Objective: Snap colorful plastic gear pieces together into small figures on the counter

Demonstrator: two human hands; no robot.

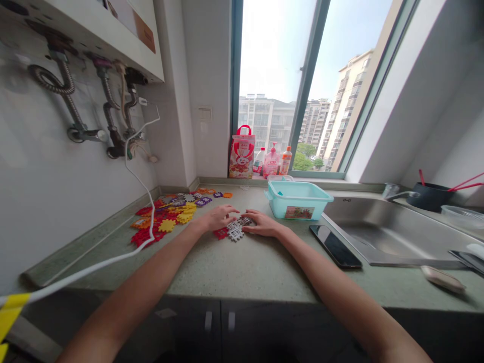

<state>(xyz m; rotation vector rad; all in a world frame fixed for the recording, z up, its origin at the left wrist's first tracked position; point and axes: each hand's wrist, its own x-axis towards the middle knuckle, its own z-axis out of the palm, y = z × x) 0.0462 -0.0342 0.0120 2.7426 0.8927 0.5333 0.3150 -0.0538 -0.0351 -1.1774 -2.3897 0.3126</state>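
Observation:
Both my hands rest on the grey-green countertop (pixel 242 267), meeting over a small cluster of joined plastic snap tiles (pixel 235 231), white, grey and red. My left hand (pixel 219 217) pinches the cluster's left side, fingers curled. My right hand (pixel 262 223) presses on its right side, fingers closed over the pieces. A loose pile of red, yellow, orange and purple tiles (pixel 168 214) lies to the left, against the wall.
A light blue plastic tub (pixel 297 199) stands behind my right hand. A black phone (pixel 335 245) lies by the steel sink (pixel 393 232). A white cable (pixel 113 259) crosses the left counter. Bottles and a red bag (pixel 242 152) sit on the windowsill.

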